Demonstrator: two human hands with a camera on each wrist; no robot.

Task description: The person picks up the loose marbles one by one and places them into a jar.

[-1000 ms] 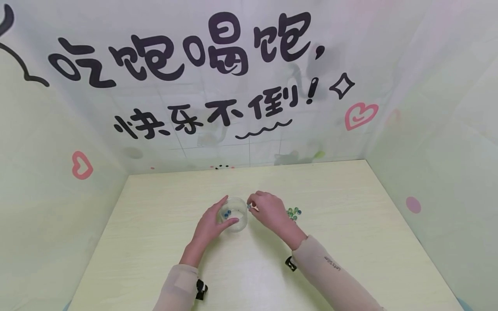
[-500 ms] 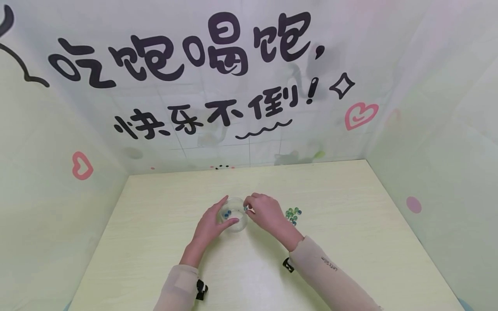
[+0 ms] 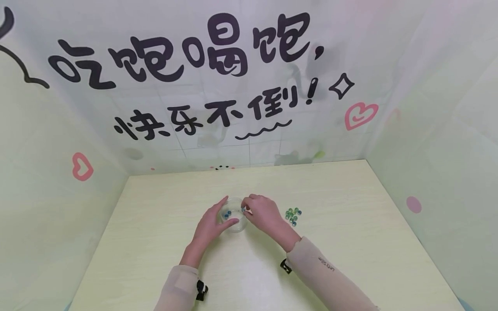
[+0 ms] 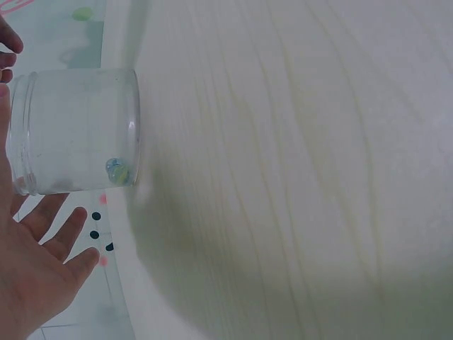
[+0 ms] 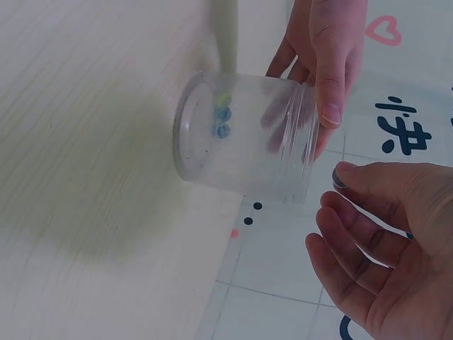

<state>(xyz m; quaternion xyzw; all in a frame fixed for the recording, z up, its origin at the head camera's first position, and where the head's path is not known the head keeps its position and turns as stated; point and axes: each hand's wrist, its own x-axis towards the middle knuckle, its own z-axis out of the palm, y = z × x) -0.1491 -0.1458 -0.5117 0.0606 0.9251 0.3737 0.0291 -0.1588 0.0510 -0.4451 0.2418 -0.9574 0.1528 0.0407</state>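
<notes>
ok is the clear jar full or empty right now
Nearly empty: just a few marbles lie at the bottom of the clear jar, with nothing visible above them inside.

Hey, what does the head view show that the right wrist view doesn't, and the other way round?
Only the head view: the loose marbles on the table, plus the left sleeve and right sleeve.

Only the right wrist view: the jar side-on with its ridged neck, and what looks like a yellow-green marble inside, beside blue ones.

Both: the left hand around the jar, the right hand pinching one marble, and the tabletop.
</notes>
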